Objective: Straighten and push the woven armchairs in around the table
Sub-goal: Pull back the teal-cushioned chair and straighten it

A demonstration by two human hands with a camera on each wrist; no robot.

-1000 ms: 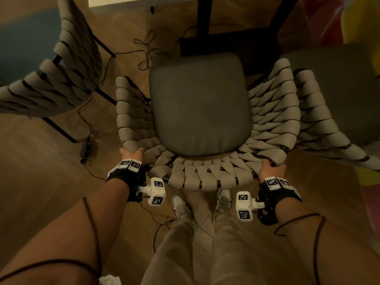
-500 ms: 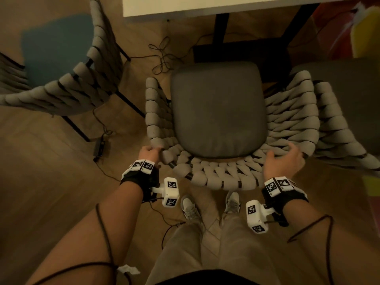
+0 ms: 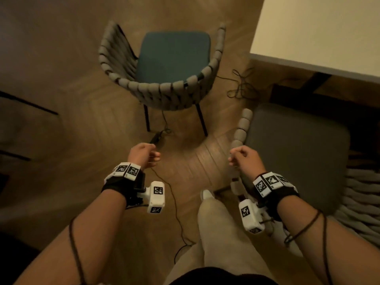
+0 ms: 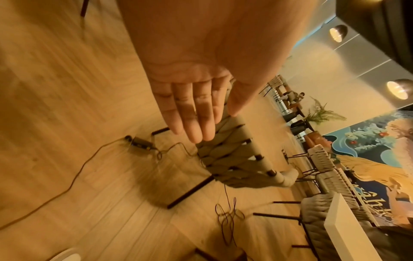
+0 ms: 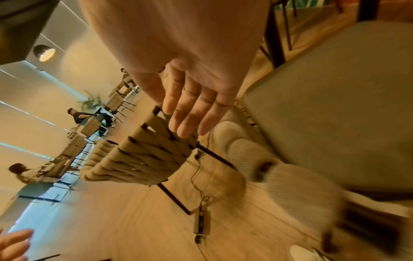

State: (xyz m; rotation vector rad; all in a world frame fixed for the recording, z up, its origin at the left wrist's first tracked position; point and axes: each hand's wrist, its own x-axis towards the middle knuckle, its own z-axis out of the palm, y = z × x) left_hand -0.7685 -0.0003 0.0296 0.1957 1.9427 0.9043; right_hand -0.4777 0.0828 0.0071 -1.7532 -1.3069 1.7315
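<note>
Teal-cushioned woven armchair (image 3: 164, 64) askew beside table (image 3: 320, 31), left hand (image 3: 143, 154) and right hand (image 3: 245, 158) relaxed, empty

At twelve o'clock the armchair (image 3: 164, 79) has a back of thick woven cloth straps, matt and ribbed, on thin dark metal legs, with a teal seat cushion (image 3: 172, 56) of smooth matt fabric. At three o'clock the second armchair (image 3: 240, 128) shows the same padded weave and a grey, felt-like seat pad (image 3: 296, 157). The floor (image 3: 72, 120) is wood plank with a soft sheen. At one o'clock the table (image 3: 320, 31) has a smooth, pale matt top.
</note>
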